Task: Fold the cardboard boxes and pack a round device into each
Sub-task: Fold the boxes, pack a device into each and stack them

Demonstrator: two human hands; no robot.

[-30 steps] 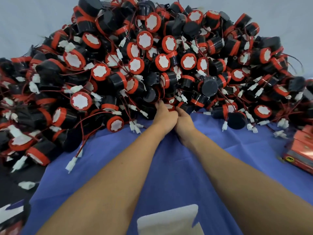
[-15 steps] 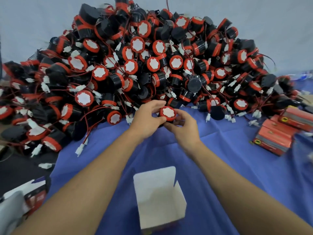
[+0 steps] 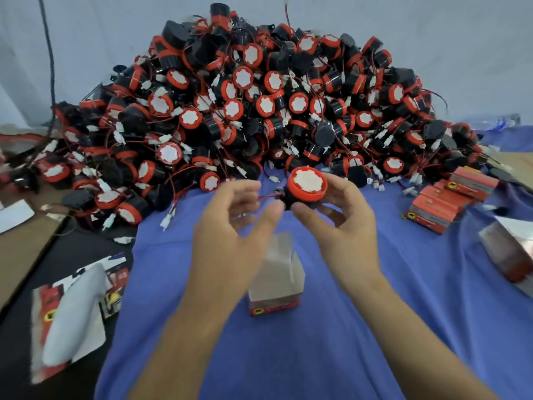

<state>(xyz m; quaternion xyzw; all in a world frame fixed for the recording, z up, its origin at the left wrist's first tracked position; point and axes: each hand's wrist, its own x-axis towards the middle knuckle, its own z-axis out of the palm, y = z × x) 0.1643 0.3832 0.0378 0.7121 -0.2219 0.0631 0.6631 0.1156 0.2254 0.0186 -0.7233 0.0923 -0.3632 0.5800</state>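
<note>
- We see the right hand [image 3: 343, 223] raised over the blue cloth [image 3: 360, 327], palm turned inward. Its thumb is under the round device [image 3: 308, 183] and its fingers curl around the far side, so the grip is firm.
- The device is held with its red rim and white face tilted toward us, just in front of the heap of devices [image 3: 259, 105].
- The left hand [image 3: 227, 235] hovers just beside it, with the fingers loosely bent and the thumb stretched toward the device.
- A red wire [image 3: 266, 196] runs from the device to the left fingertips. The hand is blurred, so we cannot tell whether it pinches the wire.
- The open cardboard box [image 3: 284, 284] stands on the cloth below and between the two hands, flaps up, partly hidden by the left wrist.
- Closed red boxes [image 3: 444, 200] lie on the cloth to the right.
</note>
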